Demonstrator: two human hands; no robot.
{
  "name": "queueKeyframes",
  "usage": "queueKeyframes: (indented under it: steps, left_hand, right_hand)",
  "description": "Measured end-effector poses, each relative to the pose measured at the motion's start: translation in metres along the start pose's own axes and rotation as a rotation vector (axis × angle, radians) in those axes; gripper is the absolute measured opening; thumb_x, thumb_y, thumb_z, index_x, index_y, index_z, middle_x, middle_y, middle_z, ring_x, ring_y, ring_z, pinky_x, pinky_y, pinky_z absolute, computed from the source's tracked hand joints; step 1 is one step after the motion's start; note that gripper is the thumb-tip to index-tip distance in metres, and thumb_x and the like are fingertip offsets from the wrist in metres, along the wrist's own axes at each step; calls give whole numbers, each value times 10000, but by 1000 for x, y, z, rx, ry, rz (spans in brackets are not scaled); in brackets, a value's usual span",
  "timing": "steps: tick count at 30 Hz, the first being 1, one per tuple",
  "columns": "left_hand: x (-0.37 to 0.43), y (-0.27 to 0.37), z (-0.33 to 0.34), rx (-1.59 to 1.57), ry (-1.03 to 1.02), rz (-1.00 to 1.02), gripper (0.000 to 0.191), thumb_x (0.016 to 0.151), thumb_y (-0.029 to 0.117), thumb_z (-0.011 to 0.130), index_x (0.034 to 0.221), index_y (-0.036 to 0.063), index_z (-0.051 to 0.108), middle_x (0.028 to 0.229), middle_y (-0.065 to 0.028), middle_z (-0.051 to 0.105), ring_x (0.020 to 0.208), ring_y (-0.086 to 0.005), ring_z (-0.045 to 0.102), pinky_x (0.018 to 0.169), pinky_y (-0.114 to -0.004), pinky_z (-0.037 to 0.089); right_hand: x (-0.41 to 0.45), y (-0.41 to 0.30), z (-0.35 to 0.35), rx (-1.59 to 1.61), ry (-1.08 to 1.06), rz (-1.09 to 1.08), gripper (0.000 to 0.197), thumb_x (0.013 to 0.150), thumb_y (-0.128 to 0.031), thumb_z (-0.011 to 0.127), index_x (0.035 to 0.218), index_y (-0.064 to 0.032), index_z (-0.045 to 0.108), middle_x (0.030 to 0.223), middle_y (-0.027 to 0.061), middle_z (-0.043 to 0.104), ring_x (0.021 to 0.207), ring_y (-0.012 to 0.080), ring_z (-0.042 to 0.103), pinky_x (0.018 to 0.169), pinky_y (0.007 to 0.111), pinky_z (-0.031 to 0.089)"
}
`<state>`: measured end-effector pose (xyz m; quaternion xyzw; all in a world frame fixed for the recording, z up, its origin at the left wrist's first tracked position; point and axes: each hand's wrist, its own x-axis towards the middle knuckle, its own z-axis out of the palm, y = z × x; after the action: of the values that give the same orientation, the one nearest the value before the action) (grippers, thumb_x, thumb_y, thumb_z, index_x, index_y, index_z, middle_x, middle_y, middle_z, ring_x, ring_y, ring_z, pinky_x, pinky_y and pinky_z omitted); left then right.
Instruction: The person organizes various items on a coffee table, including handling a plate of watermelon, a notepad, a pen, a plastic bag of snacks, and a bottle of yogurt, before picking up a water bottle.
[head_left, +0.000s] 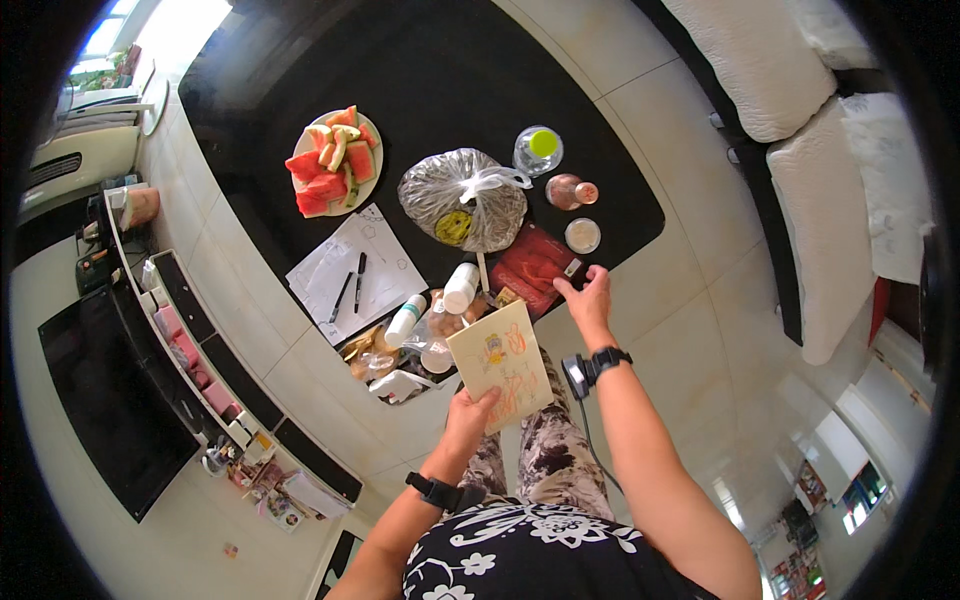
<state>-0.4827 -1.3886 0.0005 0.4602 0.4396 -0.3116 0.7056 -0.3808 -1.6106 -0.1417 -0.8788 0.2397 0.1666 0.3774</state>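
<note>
My left hand (472, 420) holds a cream paper booklet (499, 352) with coloured drawings and marks by its lower edge. My right hand (589, 300) is at the near corner of a dark red printed packet (532, 262) lying on the black table; thumb and fingertips are at its edge, and whether they grip it cannot be told. Left of the booklet stand or lean two white bottles (460, 288), (406, 321) among clear plastic bags. Behind the packet sits a knotted clear plastic bag (465, 195) with dark contents.
A plate of watermelon (330, 161) and paper sheets (356, 277) with two black pens (360, 281) are on the left of the table. A green-capped jar (538, 150), a pinkish bottle (571, 193) and a small round container (583, 236) stand right. A sofa (810, 225) is beyond the tiled floor.
</note>
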Motion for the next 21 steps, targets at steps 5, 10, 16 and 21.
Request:
queueKeyframes:
  steps: [5, 10, 16, 21]
  left_hand:
    - [-12, -5, -14, 5, 64, 30, 242, 909, 86, 589, 1123, -24, 603, 1086, -63, 645, 946, -138, 600, 834, -290, 481]
    - [-14, -15, -9, -20, 65, 5, 236, 897, 86, 603, 1111, -12, 615, 1064, -54, 652, 919, -131, 603, 816, -290, 483]
    - [-7, -12, -31, -49, 63, -5, 242, 904, 75, 585, 1127, -18, 600, 1086, -69, 648, 946, -142, 605, 837, -291, 484]
    - [-14, -11, -34, -39, 52, 0, 253, 904, 76, 583, 1140, -14, 593, 1092, -70, 647, 945, -138, 606, 836, -290, 486]
  right_hand:
    - [19, -39, 31, -111, 111, 340, 772, 645, -367, 835, 1167, -14, 391, 1174, 203, 454, 1070, 365, 488, 881, 463, 435]
    - [12, 42, 57, -66, 209, 546, 860, 689, -336, 817, 1289, 24, 317, 1303, 231, 376, 1107, 390, 475, 925, 491, 431]
    - [-7, 51, 62, 852, -85, 742, 397, 861, -159, 674, 1216, -73, 517, 1090, 84, 594, 824, 219, 599, 620, 380, 531]
    - [-22, 73, 31, 1041, -199, 733, 217, 913, -156, 603, 1126, -137, 565, 947, -6, 637, 707, 151, 593, 536, 290, 443]
